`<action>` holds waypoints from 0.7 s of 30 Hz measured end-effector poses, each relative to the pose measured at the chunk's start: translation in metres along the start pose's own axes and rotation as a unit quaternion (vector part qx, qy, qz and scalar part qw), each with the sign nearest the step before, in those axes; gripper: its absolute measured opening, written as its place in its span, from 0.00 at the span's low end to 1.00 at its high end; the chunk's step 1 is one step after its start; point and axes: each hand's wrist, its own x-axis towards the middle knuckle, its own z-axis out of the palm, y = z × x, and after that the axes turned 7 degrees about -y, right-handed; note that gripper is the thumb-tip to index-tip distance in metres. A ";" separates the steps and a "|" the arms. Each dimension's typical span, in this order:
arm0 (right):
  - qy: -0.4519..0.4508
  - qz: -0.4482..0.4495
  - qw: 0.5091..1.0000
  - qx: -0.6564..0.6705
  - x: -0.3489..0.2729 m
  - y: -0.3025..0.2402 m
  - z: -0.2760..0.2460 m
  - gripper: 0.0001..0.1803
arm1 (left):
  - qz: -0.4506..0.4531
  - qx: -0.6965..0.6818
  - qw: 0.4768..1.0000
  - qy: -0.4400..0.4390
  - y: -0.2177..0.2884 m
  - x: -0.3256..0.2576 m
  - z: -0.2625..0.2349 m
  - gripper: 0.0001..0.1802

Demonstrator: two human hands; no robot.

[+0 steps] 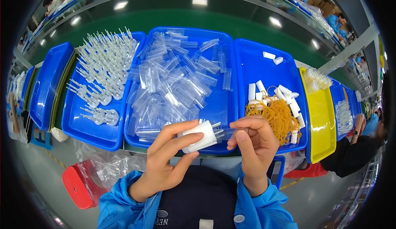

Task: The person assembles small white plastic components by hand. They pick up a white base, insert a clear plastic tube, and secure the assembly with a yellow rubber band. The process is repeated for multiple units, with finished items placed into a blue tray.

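My left hand [164,159] is closed around a white plastic part [200,139] with thin prongs pointing right. Thumb and forefinger of my right hand [256,148] pinch a clear plastic sleeve [225,135], whose left end meets the prongs; how far it goes over them I cannot tell. Both hands are above the near edge of the middle blue tray [218,113], which carries a heap of clear sleeves [165,78]. Close by my right hand, the right blue tray [255,60] bears yellowish rubber bands [274,119] and short white cylinders [284,92].
The left blue tray [88,132] is crowded with white pronged parts [105,64]. Stacked blue trays [51,84] stand farther left, a yellow tray [321,126] to the right. Below are a red stool [78,187] and a clear plastic bag [111,165]. Another person's hand [359,123] is far right.
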 end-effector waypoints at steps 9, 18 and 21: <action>-0.014 0.067 0.995 0.066 0.003 -0.006 -0.004 0.07 | 0.043 0.072 0.996 -0.041 0.003 0.000 -0.007 0.20; 0.012 -0.032 0.999 -0.002 -0.004 0.004 0.004 0.08 | 0.040 0.077 0.996 -0.028 0.004 0.003 -0.003 0.20; -0.036 0.038 0.998 0.027 0.000 0.003 -0.002 0.11 | 0.051 0.077 0.995 -0.042 0.001 0.002 -0.003 0.21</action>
